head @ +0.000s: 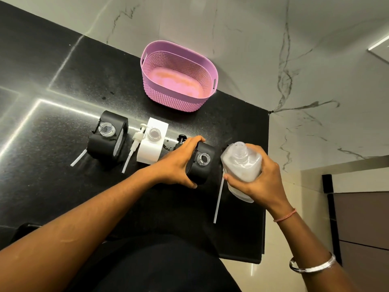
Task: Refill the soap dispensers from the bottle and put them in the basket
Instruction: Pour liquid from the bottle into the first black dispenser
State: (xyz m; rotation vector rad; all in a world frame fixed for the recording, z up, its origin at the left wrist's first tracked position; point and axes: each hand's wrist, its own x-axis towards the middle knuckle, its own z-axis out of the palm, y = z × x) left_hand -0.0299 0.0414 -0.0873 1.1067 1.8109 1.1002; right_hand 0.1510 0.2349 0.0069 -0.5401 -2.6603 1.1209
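Three square soap dispensers stand in a row on the black counter [63, 186], all with open necks. A black one [108, 137] is at the left, a white one [152, 143] in the middle. My left hand [179, 163] grips the third, a black dispenser [202, 161], from its left side. My right hand [261, 180] holds a clear bottle [242, 163] of whitish soap, uncapped, upright and just right of that dispenser. The pink perforated basket [208, 66] stands empty behind the row.
A white pump head with its tube [134, 142] lies between the left and middle dispensers. A black pump head [182, 139] lies behind my left hand. Loose white tubes [219, 199] lie on the counter. The counter's right edge [266, 175] runs beside the bottle.
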